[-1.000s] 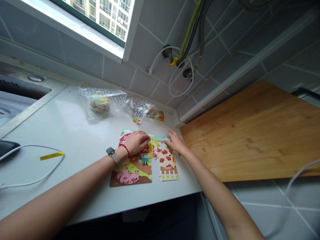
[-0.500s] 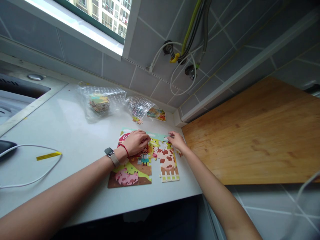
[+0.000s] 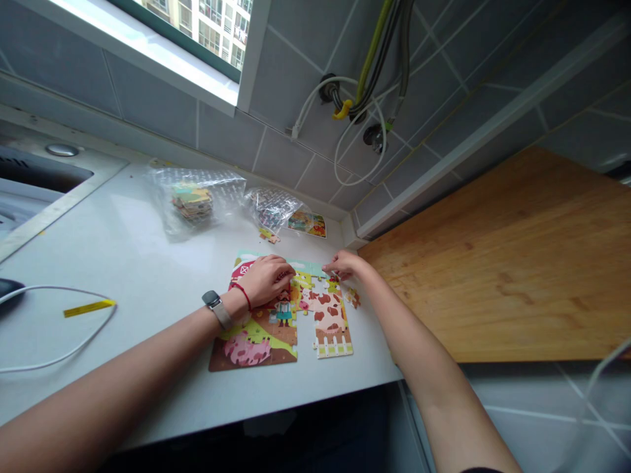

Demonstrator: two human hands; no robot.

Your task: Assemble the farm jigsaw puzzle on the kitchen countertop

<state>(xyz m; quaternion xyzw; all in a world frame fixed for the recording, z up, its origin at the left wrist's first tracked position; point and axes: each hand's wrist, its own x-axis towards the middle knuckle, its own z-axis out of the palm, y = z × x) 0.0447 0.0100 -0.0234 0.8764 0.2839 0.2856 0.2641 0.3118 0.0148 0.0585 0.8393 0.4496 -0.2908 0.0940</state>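
A farm jigsaw puzzle (image 3: 280, 335) lies partly joined on the counter, with a pig at left, a farmer in the middle and a spotted cow (image 3: 328, 314) at right. A gap of bare counter runs between the farmer and cow parts near the bottom. My left hand (image 3: 266, 279) lies over the barn area, fingers loosely bent and resting on the joined pieces. At the puzzle's top right corner, my right hand (image 3: 344, 264) has its fingers pinched at a puzzle piece, which they mostly hide. Loose puzzle pieces (image 3: 353, 298) lie just right of the cow.
Behind the puzzle are a clear bag of pieces (image 3: 192, 203), a crumpled plastic bag (image 3: 273, 207), a picture card (image 3: 310, 224) and a loose piece (image 3: 269, 236). A white cable (image 3: 93, 341) and sink (image 3: 73, 177) are at left, a wooden board (image 3: 493, 263) at right.
My right hand has turned and shifted slightly left, its fingers now lower against the puzzle's top edge. The loose pieces at right show more. My left hand stays on the puzzle.
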